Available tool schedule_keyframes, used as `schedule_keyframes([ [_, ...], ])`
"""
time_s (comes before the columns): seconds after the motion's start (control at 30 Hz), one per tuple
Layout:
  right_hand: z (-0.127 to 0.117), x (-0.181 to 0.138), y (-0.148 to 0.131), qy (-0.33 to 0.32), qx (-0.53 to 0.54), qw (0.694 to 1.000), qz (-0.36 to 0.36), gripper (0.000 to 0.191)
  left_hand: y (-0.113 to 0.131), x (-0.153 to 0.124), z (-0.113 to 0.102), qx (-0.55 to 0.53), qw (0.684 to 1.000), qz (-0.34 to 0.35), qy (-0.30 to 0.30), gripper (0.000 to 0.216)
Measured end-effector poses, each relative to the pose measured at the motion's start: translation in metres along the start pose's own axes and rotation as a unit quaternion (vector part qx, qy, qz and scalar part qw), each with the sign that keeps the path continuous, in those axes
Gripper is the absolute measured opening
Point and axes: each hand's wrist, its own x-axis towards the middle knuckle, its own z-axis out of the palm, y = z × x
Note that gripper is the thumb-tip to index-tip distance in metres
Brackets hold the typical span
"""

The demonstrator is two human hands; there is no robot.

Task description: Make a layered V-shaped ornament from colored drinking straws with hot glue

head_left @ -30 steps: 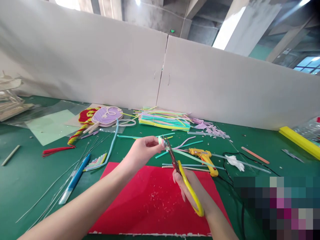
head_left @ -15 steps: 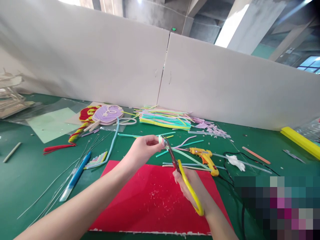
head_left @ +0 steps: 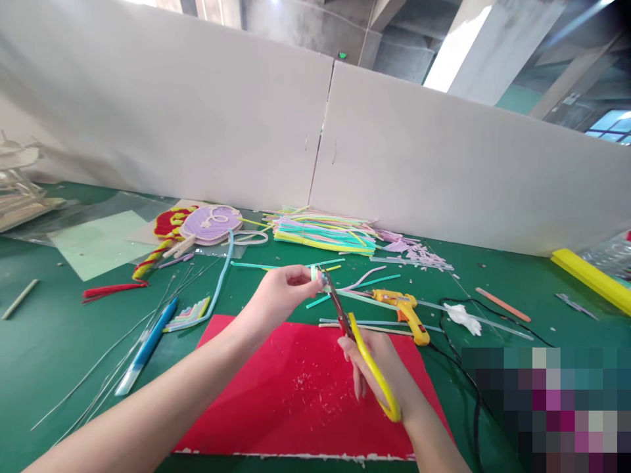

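My left hand (head_left: 279, 295) is closed in a pinch on a small pastel pipe-cleaner piece (head_left: 314, 272), mostly hidden by the fingers. In my right hand (head_left: 382, 361) is a pair of scissors (head_left: 372, 376) with yellow handles and dark blades. The blade tips meet the pipe-cleaner piece at my left fingertips; whether they cut through it I cannot tell. Below both hands lies a red sheet (head_left: 276, 387) sprinkled with tiny clippings. A pale green strand runs from near the blades towards a yellow glue gun (head_left: 405, 309).
Bundled pastel pipe cleaners (head_left: 323, 238) lie by the white partition (head_left: 197, 112). A purple fan-shaped piece (head_left: 211, 223), a blue pen-like tool (head_left: 152, 341) and thin wires are at left. White crumpled tissue (head_left: 463, 318), a black cord and a yellow bar (head_left: 591, 279) are at right.
Some fingers of my right hand now show lower, beneath the scissor handles. The pale green strand near the glue gun has shifted slightly. My left hand keeps its pinch.
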Motion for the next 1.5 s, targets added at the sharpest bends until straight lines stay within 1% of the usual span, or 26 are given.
schedule_keyframes([
  [0.1,0.004,0.0,-0.002,-0.002,0.009,1.0,0.011,0.03,0.0,0.0,0.0,-0.006,1.0,-0.007,0.004,0.024],
  [0.2,0.011,0.001,-0.005,-0.003,0.037,0.999,0.029,0.042,-0.001,0.001,0.0,-0.007,1.0,-0.009,0.004,0.024],
  [0.27,0.015,0.002,-0.007,-0.003,0.069,0.997,0.042,0.047,-0.002,0.001,0.0,-0.002,1.0,-0.004,0.003,0.023],
  [0.33,0.017,0.003,-0.009,0.004,0.089,0.995,0.049,0.046,-0.003,0.002,0.0,0.001,1.0,0.0,0.002,0.023],
  [0.57,0.019,0.002,-0.014,0.012,0.091,0.994,0.051,0.042,-0.001,0.001,0.0,0.007,1.0,0.002,0.009,0.022],
  [0.73,0.021,0.007,-0.008,0.03,0.1,0.994,0.044,0.042,-0.003,0.001,-0.001,0.017,1.0,-0.001,0.008,0.022],
  [0.83,0.02,0.01,-0.004,0.037,0.106,0.991,0.067,0.041,-0.003,0.002,-0.003,0.027,1.0,-0.005,0.004,0.024],
  [0.9,0.017,0.011,-0.004,0.043,0.093,0.992,0.068,0.039,-0.001,0.002,-0.004,0.035,0.999,-0.008,0.008,0.026],
  [0.93,0.015,0.011,-0.004,0.05,0.081,0.994,0.057,0.037,0.001,0.002,-0.004,0.04,0.999,-0.011,0.012,0.027],
  [1.03,0.008,0.012,-0.005,0.113,0.021,0.993,-0.007,0.028,0.003,0.001,-0.004,0.047,0.999,-0.02,0.015,0.026],
  [1.1,0.003,0.016,0.0,0.173,-0.044,0.983,-0.032,0.023,0.003,0.001,-0.004,0.036,0.999,-0.024,0.006,0.022],
  [1.17,-0.002,0.021,0.01,0.234,-0.135,0.961,-0.05,0.024,0.003,0.001,-0.003,0.008,1.0,-0.027,0.001,0.017],
  [1.2,-0.004,0.025,0.017,0.262,-0.183,0.945,-0.065,0.025,0.002,0.001,-0.003,-0.006,1.0,-0.029,0.001,0.015],
  [1.27,-0.005,0.032,0.032,0.295,-0.254,0.915,-0.104,0.025,0.002,0.0,-0.001,-0.024,0.999,-0.035,0.005,0.016],
  [1.33,-0.006,0.038,0.044,0.314,-0.284,0.898,-0.123,0.025,0.001,-0.002,0.003,-0.019,0.999,-0.046,0.007,0.016],
  [1.4,-0.005,0.042,0.051,0.337,-0.287,0.888,-0.126,0.026,-0.002,-0.006,0.008,-0.005,0.998,-0.057,0.005,0.015],
  [1.5,-0.006,0.043,0.049,0.38,-0.267,0.874,-0.144,0.029,-0.013,-0.016,0.015,0.017,0.998,-0.061,-0.004,0.019],
])
